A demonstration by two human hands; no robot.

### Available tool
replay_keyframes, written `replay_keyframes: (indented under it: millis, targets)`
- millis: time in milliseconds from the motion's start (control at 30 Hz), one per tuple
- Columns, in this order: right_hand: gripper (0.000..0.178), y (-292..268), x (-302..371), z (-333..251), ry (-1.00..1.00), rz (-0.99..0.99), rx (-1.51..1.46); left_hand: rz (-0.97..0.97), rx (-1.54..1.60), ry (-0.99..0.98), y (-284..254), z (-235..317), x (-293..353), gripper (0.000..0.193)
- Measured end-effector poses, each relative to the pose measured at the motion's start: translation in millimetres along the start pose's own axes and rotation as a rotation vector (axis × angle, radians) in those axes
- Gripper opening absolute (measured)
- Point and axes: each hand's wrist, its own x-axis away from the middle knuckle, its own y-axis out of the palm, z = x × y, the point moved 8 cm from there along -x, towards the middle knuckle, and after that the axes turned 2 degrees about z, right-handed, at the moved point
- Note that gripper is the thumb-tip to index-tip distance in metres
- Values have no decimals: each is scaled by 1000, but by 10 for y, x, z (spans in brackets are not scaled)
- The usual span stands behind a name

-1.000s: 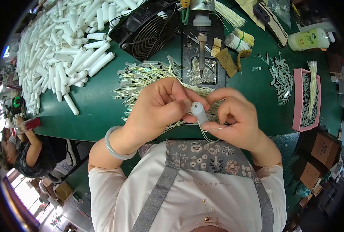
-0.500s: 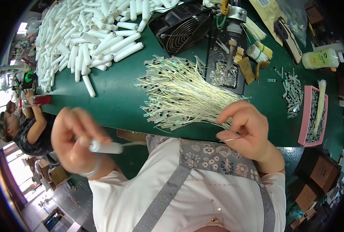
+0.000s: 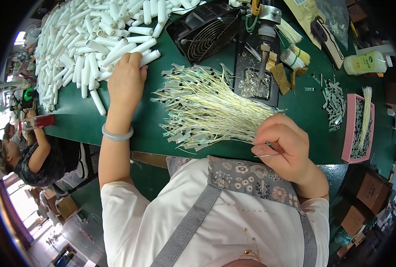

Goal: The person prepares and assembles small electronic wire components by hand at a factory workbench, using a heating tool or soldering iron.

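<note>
Several white tubes (image 3: 151, 58), upper left, slant up-right beside my left hand (image 3: 127, 78), grip unclear; my right hand (image 3: 283, 141) pinches a thin rod (image 3: 264, 155).

Bare counter (image 3: 145, 113) runs between left hand (image 3: 126, 82) and wires (image 3: 211, 107); tubes (image 3: 91, 49) wall off the far left, fan (image 3: 204, 38) and iron (image 3: 264, 60) the far middle.

A small-parts assembly workshop, a green desk (image 3: 71, 119) carrying heaped white tubes (image 3: 95, 46) at 10 o'clock, a clamped soldering iron (image 3: 265, 48) pointing downward at 1 o'clock, wired strips (image 3: 211, 104) lying in bulk, another person (image 3: 32, 167) showing at 9 o'clock, cartons (image 3: 372, 189) sitting at 4 o'clock
</note>
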Motion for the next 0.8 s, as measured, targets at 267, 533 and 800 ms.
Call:
replay_keyframes:
  millis: [267, 533, 800]
  targets:
    - [27, 9, -54, -82, -218, -32, 192, -44, 59, 53, -118, 129, 82, 19]
    - [35, 336, -33, -397, -518, -112, 433, -149, 921, 231, -686, 1000, 633, 23]
    - [37, 507, 107, -293, -497, -241, 643, -134, 1135, 77, -496, 1203, 949, 27]
